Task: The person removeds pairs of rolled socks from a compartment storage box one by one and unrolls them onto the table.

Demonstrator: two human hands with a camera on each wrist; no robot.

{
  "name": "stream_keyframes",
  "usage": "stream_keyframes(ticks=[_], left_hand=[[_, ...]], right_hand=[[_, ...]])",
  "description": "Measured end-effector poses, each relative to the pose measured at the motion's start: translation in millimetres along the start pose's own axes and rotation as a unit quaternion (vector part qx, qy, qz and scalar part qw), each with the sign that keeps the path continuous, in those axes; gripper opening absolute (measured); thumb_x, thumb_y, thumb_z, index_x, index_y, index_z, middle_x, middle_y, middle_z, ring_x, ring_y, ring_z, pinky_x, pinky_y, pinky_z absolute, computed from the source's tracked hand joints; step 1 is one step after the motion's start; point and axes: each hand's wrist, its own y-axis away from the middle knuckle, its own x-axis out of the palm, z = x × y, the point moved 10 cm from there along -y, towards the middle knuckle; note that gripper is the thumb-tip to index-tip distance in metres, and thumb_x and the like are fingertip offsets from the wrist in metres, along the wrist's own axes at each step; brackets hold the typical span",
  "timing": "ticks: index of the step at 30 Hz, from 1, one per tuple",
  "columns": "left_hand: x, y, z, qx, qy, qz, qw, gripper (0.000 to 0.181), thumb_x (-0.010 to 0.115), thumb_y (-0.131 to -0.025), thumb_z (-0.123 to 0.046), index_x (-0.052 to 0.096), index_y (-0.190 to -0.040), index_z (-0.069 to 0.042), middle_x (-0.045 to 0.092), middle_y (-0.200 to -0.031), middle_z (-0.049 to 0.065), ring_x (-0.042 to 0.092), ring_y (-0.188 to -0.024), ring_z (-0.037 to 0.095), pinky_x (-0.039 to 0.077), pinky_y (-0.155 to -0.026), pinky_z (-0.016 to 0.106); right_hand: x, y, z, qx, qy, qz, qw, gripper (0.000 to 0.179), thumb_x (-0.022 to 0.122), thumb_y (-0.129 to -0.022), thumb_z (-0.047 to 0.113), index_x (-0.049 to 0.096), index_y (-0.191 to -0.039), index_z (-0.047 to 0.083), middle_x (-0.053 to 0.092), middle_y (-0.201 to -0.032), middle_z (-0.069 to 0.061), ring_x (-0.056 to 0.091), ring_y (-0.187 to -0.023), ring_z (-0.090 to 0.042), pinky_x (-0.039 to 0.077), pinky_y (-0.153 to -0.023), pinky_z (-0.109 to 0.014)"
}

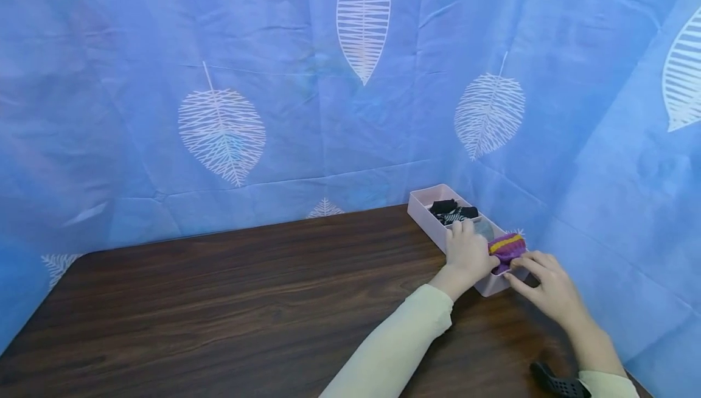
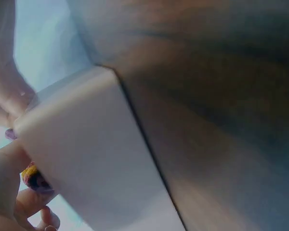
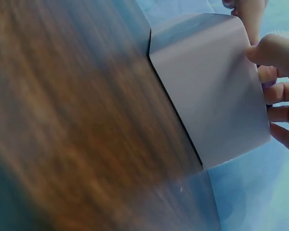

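Note:
A pale pink divided box stands at the table's far right corner. In its near compartment is a purple knitted sock with a yellow stripe, bunched up. My left hand reaches over the box's left side, its thumb on the purple sock; in the left wrist view the sock shows between thumb and fingers. From the near right, my right hand bends thumb and fingers in at the box's end, around the sock's near part. Its fingertips cluster at the rim in the right wrist view, partly covering the sock.
Dark and patterned rolled socks fill the far compartment, with a grey item in the middle one. A blue leaf-print curtain hangs right behind the box. The dark wooden table stretches to the left.

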Motion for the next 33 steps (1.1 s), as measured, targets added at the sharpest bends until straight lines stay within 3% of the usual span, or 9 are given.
stream_keyframes(ticks=[11,17,24,33], left_hand=[[-32.1,7.4,21.0,0.008,0.029,-0.078,0.9965,0.036,0.054,-0.077,-0.06,0.06,-0.059,-0.028,0.04,-0.088,-0.008,0.033,-0.09,0.011,0.027,-0.071,0.025],[-55.8,16.6,31.8,0.013,0.056,-0.118,0.9914,0.031,0.055,-0.077,-0.058,0.059,-0.061,-0.031,0.037,-0.082,-0.008,0.031,-0.081,0.011,0.022,-0.062,0.023],[-79.7,28.6,53.7,0.017,0.074,-0.134,0.9881,0.024,0.057,-0.076,-0.053,0.056,-0.062,-0.034,0.032,-0.077,-0.008,0.028,-0.077,0.01,0.017,-0.059,0.023],[-97.4,50.5,85.3,0.045,0.042,-0.144,0.9876,0.026,0.055,-0.078,-0.052,0.061,-0.065,-0.031,0.035,-0.08,-0.008,0.027,-0.078,0.011,0.02,-0.062,0.024]], right_hand=[[5,-0.7,-1,-0.002,0.005,-0.001,1.0,0.023,0.078,-0.06,0.012,0.064,-0.079,0.011,0.057,-0.083,-0.002,0.045,-0.083,-0.02,0.033,-0.068,-0.034],[2,-1.1,3,-0.006,-0.004,0.003,1.0,0.022,0.076,-0.062,0.012,0.062,-0.078,0.009,0.057,-0.083,-0.004,0.046,-0.084,-0.023,0.032,-0.071,-0.035],[-2,-5.8,6,-0.025,-0.02,-0.007,0.9995,0.025,0.076,-0.06,0.01,0.064,-0.081,0.007,0.058,-0.086,-0.007,0.046,-0.085,-0.025,0.031,-0.074,-0.033],[-1,-3.6,5,-0.025,-0.028,-0.015,0.9992,0.022,0.076,-0.059,0.011,0.063,-0.078,0.01,0.055,-0.081,0.003,0.039,-0.086,-0.01,0.028,-0.075,-0.026]])
